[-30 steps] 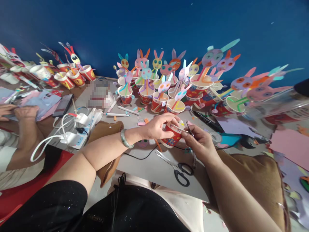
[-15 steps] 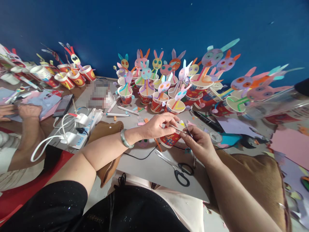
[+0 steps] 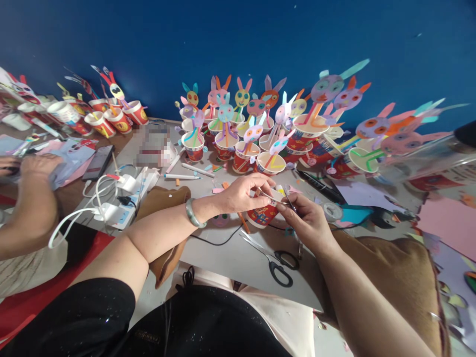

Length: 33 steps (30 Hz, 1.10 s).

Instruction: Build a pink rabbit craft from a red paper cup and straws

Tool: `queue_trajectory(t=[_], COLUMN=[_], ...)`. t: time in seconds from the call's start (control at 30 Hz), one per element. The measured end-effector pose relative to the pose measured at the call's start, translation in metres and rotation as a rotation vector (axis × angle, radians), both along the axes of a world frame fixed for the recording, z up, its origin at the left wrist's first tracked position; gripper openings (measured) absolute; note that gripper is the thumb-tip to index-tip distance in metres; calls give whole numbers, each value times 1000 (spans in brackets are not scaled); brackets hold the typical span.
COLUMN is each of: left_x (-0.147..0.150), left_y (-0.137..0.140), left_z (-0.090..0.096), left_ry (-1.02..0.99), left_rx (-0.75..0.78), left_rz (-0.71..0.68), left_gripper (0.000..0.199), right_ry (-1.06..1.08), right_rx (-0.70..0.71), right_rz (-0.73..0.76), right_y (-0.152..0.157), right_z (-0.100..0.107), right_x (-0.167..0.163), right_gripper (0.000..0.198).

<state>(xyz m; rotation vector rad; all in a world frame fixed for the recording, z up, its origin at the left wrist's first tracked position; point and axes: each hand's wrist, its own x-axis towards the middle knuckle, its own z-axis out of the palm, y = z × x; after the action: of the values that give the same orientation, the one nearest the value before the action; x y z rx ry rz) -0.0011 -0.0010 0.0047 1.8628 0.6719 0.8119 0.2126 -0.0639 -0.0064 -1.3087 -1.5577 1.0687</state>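
A red printed paper cup stands tilted between my hands above the grey table. My left hand, a bangle at its wrist, pinches the cup's pale rim from the left. On the right, my right hand is closed round a thin dark metal tool at the rim; its exact kind is hard to make out. Just below lie scissors with black handles and slightly parted blades. Partly behind my left forearm is a purple paper face, beside an orange strip.
Behind are several cups with paper rabbit heads. A power strip with white cables lies left, near a brown cushion. Tape, a black pen and coloured paper lie right. Another person's hand works at far left.
My hands and the cup have barely moved. At far left, the other person's hands and forearm have shifted position over the papers.
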Motion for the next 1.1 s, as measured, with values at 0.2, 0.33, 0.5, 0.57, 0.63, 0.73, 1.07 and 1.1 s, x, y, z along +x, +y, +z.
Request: queue_trajectory(t=[0.2,0.33,0.5,0.57,0.63,0.73,1.07,1.1], left_x=[1,2,1,1,1,2,3,3], left_y=[0,0,0,0,0,0,0,0], left_z=[0,0,-1,-2,-2,-2,-3,-4], left_ry=[3,-10,-1,-7,-16,-27,-11,-12], left_rx=[12,12,0,1,2,7,-17,-14], left_rz=[3,1,1,1,5,7,11,8], left_gripper=[5,6,9,7,7,7,13,15], right_ry=[35,16,15,19,9,0,40,32], right_rx=[-23,-8,-19,-23,-12,-2,-9,-6], right_rz=[-11,-16,-18,-18,-19,-18,-40,-39], right_y=[-1,-1,-1,-1,-1,-1,-3,-3], right_z=[0,1,1,1,2,3,2,1], right_x=[-1,-1,-1,-1,-1,-1,-2,-2], right_gripper=[48,49,49,49,50,51,46,47])
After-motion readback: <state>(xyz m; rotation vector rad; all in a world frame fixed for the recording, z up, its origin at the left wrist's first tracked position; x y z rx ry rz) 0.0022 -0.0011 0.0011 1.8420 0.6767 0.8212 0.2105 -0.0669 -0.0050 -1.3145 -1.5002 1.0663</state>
